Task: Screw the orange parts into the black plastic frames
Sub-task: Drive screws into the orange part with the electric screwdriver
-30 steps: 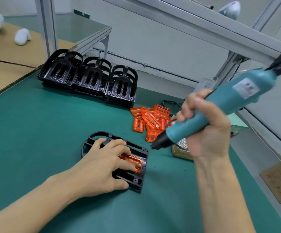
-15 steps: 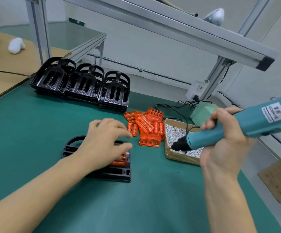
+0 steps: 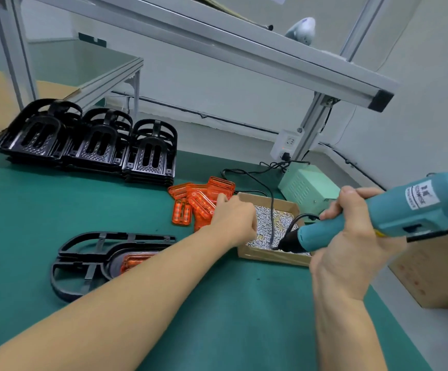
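Our right hand (image 3: 351,231) grips the electric screwdriver (image 3: 394,218), tip down in the screw box (image 3: 268,257). Our left hand (image 3: 235,218) reaches over that box's near-left corner (fingers hidden; grip untellable). The black frame (image 3: 83,253) holding its orange part (image 3: 134,261) lies on the worktop (image 3: 57,199) to the left, long axis across, nearer the left hand.

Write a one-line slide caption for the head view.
Left hand reaches into the screw box while the right hand dips the electric screwdriver into it.
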